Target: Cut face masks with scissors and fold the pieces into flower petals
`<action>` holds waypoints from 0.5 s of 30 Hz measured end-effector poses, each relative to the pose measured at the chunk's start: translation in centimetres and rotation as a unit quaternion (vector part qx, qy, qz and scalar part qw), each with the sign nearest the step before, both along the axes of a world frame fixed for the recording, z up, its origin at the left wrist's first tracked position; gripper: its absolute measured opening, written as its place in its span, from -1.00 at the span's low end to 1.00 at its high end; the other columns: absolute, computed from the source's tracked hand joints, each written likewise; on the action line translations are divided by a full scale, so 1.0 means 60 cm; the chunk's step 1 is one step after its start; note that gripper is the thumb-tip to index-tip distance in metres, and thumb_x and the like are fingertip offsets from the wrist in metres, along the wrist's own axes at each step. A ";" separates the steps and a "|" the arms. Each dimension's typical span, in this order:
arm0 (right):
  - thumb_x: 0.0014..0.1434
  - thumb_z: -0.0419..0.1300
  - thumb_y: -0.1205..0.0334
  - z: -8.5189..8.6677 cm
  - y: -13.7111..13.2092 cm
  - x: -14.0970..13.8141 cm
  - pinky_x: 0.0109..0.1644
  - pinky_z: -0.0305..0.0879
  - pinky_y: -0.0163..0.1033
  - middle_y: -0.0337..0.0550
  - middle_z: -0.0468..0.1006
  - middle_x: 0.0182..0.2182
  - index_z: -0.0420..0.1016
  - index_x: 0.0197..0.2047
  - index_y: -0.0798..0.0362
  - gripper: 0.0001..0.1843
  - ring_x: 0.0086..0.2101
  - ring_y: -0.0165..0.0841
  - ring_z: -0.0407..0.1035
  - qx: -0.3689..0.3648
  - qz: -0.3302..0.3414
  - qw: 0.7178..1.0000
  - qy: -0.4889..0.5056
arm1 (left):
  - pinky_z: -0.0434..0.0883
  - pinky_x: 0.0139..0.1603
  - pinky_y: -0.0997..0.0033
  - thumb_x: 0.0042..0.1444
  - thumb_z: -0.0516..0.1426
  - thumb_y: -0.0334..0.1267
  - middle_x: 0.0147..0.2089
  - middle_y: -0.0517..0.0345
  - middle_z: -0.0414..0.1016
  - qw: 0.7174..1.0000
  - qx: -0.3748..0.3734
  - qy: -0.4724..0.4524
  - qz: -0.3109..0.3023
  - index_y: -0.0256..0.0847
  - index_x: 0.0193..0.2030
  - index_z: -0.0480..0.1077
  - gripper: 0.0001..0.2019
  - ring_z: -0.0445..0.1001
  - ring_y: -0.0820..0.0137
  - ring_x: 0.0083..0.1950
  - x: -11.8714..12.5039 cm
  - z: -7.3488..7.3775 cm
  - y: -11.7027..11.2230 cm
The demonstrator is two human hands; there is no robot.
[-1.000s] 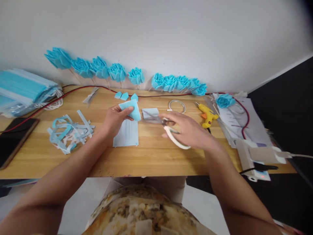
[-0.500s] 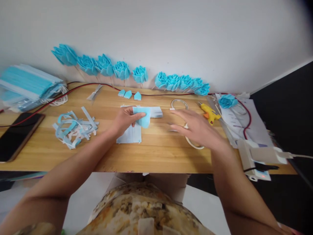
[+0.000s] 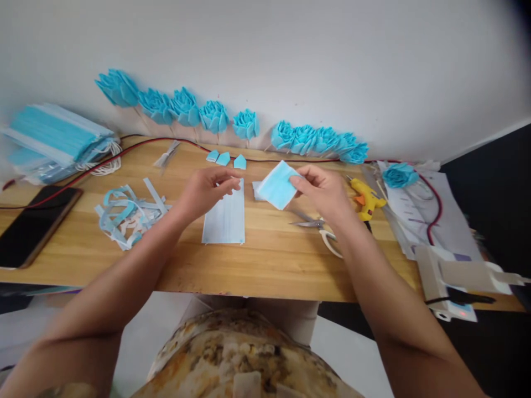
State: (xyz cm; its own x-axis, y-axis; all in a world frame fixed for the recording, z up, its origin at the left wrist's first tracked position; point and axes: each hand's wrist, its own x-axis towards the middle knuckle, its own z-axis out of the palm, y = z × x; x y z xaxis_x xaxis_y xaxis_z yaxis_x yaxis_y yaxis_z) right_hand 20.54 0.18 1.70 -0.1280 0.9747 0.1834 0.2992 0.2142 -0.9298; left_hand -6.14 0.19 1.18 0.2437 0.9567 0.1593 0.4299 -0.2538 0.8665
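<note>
My right hand (image 3: 321, 188) pinches a light blue square of mask fabric (image 3: 279, 186) by its right corner, above the table. My left hand (image 3: 211, 190) is empty, its fingers apart, over the top of a flat pale mask sheet (image 3: 224, 218). Partly behind the held square lies a stack of pale strips (image 3: 259, 191). Scissors (image 3: 317, 223) with white handles rest beneath my right hand, which covers part of them. Beyond my left hand sit several small pointed blue pieces (image 3: 239, 161).
Blue fabric flowers (image 3: 246, 124) on sticks lean on the wall. A yellow glue gun (image 3: 365, 200) and a power strip (image 3: 443, 276) are at right. On the left are a mask stack (image 3: 53, 132), a phone (image 3: 35, 226) and fabric scraps (image 3: 128, 213). A red-black cable (image 3: 145, 141) runs along the back.
The blue square has passed from my left hand to my right hand. My right hand came in from above the scissors, and my left hand's fingers have come apart.
</note>
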 end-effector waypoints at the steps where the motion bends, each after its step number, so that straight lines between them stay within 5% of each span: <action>1: 0.06 0.36 -0.06 -0.001 -0.001 0.010 -0.38 0.33 -0.28 -0.26 0.52 -0.50 0.52 -0.36 0.04 -0.68 -0.47 -0.42 0.36 -0.016 -0.009 1.000 0.024 | 0.39 -0.34 0.43 0.22 0.15 -0.11 -0.30 0.07 0.64 0.998 0.021 0.054 -0.011 -0.23 -0.16 0.57 -0.73 0.51 0.39 -0.36 -0.004 0.007 -0.004; 4: 0.00 0.41 -0.09 -0.016 -0.006 0.029 -0.40 0.38 -0.27 -0.26 0.53 -0.49 0.53 -0.35 0.02 -0.64 -0.50 -0.42 0.37 -0.052 -0.022 0.995 0.088 | 0.40 -0.21 0.35 0.28 0.09 -0.16 -0.26 0.07 0.64 0.965 0.059 0.243 -0.084 -0.17 -0.18 0.58 -0.76 0.53 0.32 -0.28 0.002 0.015 -0.039; 8: -0.02 0.44 -0.05 -0.043 -0.011 0.032 -0.41 0.39 -0.29 -0.29 0.53 -0.50 0.55 -0.37 -0.01 -0.69 -0.52 -0.44 0.37 -0.072 -0.019 0.985 0.156 | 0.44 0.01 0.24 0.25 0.14 -0.17 -0.03 -0.01 0.59 0.916 0.088 0.338 -0.199 -0.15 -0.14 0.55 -0.81 0.51 0.19 0.00 0.018 -0.007 -0.096; 12: -0.03 0.46 -0.05 -0.055 -0.016 0.031 -0.41 0.40 -0.30 -0.30 0.53 -0.51 0.54 -0.37 -0.01 -0.67 -0.53 -0.46 0.37 -0.102 -0.010 0.975 0.198 | 0.41 0.17 0.03 0.30 0.07 -0.25 0.10 -0.10 0.52 0.900 0.103 0.394 -0.154 -0.20 -0.08 0.52 -0.79 0.45 0.09 0.12 -0.006 -0.027 -0.103; 15: -0.08 0.48 -0.08 -0.055 -0.017 0.031 -0.40 0.40 -0.30 -0.31 0.52 -0.52 0.52 -0.38 0.00 -0.62 -0.53 -0.46 0.37 -0.116 -0.017 0.969 0.220 | 0.40 0.20 -0.15 0.27 0.13 -0.15 0.23 -0.18 0.47 0.913 0.099 0.384 -0.097 -0.20 0.14 0.47 -0.65 0.43 -0.04 0.20 -0.038 -0.025 -0.113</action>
